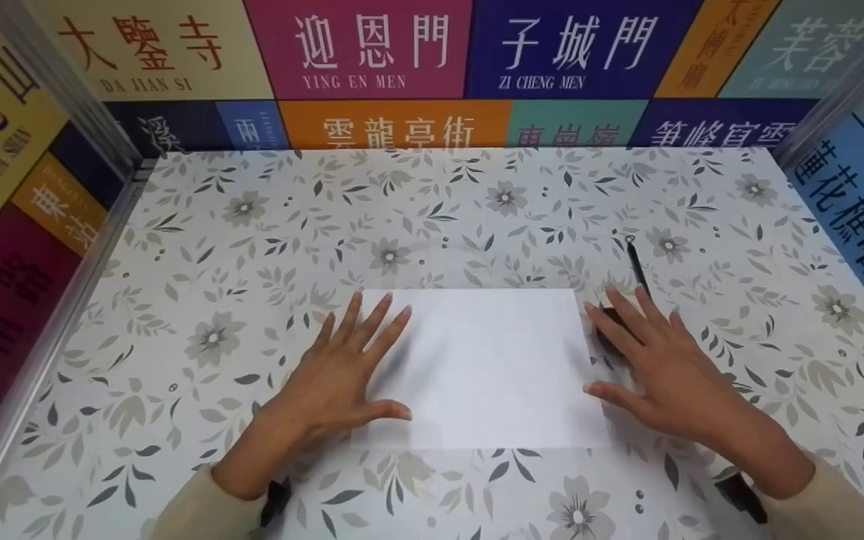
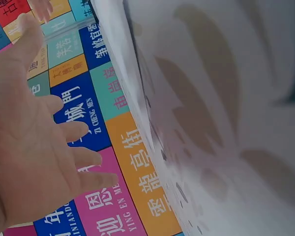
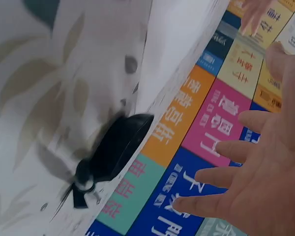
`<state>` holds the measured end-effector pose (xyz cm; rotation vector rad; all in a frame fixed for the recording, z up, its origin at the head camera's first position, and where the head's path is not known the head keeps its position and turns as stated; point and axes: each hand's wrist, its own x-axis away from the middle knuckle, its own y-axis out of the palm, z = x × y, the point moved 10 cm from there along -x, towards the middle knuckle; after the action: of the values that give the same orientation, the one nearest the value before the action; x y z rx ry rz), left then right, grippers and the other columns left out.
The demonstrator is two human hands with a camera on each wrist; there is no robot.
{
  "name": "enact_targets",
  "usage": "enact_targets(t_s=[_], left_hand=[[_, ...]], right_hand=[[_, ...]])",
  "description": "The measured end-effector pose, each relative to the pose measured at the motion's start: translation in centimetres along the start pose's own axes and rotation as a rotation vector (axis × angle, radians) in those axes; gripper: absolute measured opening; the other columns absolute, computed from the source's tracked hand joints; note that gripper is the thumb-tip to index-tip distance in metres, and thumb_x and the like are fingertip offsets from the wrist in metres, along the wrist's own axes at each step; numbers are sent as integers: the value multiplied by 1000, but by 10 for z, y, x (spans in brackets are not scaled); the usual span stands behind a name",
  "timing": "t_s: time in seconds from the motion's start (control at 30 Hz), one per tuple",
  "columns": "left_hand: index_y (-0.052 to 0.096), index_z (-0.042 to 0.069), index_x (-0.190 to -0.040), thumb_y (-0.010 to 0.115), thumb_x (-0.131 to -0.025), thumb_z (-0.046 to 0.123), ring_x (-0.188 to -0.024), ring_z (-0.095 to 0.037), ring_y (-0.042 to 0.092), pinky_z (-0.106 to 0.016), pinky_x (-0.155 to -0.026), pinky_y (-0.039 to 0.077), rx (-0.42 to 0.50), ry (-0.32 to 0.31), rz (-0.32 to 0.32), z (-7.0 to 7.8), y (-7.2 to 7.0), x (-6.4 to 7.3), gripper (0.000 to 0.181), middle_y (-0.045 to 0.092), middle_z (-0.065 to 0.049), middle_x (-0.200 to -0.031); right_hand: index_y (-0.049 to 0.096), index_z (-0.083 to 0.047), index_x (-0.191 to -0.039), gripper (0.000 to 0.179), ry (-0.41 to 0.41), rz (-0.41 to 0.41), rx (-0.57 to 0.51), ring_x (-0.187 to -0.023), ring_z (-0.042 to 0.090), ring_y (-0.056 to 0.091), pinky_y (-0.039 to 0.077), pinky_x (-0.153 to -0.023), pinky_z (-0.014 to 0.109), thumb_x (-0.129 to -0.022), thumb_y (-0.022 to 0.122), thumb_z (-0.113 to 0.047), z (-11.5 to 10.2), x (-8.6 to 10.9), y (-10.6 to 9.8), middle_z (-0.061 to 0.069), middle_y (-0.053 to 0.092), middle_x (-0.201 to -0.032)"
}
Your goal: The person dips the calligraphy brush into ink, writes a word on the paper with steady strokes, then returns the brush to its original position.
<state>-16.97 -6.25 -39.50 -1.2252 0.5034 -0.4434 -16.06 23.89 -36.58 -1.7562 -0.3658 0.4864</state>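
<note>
A blank white sheet of paper (image 1: 492, 367) lies flat on the floral-patterned table, between my two hands. My left hand (image 1: 346, 375) is spread over the sheet's left edge, palm down, its thumb pointing inward. At the right edge my right hand (image 1: 664, 367) is spread likewise, holding nothing. Beneath its fingers shows part of a dark, low object (image 1: 610, 337), mostly hidden by that hand; the right wrist view gives it as a black, shallow dish-like thing (image 3: 120, 145). A thin black stick (image 1: 635, 262) points away from it toward the back.
The table (image 1: 312, 225) is covered in grey leaves and flowers. Coloured panels with Chinese lettering (image 1: 372, 52) stand along its back and sides, with clear upright strips (image 1: 837, 82) at the back corners. Dark straps (image 1: 739, 495) show at the sleeves.
</note>
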Motion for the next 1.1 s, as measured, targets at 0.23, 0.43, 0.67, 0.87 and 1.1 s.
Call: enact_targets(t_s=[0.23,0.43,0.67,0.87,1.1], left_hand=[[11,20,-155,69,-72,62,-144,-35,-1,-61,-109,14,29,-30,-131,-5,13,6,110,4,-9,-160],[23,12,-153,79,-71,40,-144,-34,2,-59,-110,13,147,20,-207,7,19,9,103,12,-14,-158],[40,5,-145,80,-70,17,-140,-39,22,-57,-107,24,195,45,-261,18,22,16,86,28,-19,-152],[49,3,-139,80,-66,12,-138,-37,28,-52,-104,33,193,57,-238,19,19,18,80,35,-18,-149],[47,2,-140,79,-65,18,-137,-38,28,-50,-103,36,196,45,-235,20,23,18,84,33,-19,-150]], right_hand=[[16,-26,-155,86,154,-20,-79,-143,39,3,12,-104,70,-87,65,-46,50,1,-6,12,12,-159],[22,-17,-153,77,247,-27,-181,-135,49,24,26,-97,69,-92,62,-40,79,2,-14,23,30,-150],[44,5,-136,58,377,45,-256,-101,46,57,45,-78,57,-94,62,-30,118,-6,-15,29,59,-114],[54,6,-125,57,511,-46,-299,-91,39,62,47,-72,47,-92,61,-40,145,-3,7,25,65,-104],[60,7,-117,55,570,-100,-312,-85,35,64,45,-68,37,-88,66,-39,153,-8,24,25,67,-100]])
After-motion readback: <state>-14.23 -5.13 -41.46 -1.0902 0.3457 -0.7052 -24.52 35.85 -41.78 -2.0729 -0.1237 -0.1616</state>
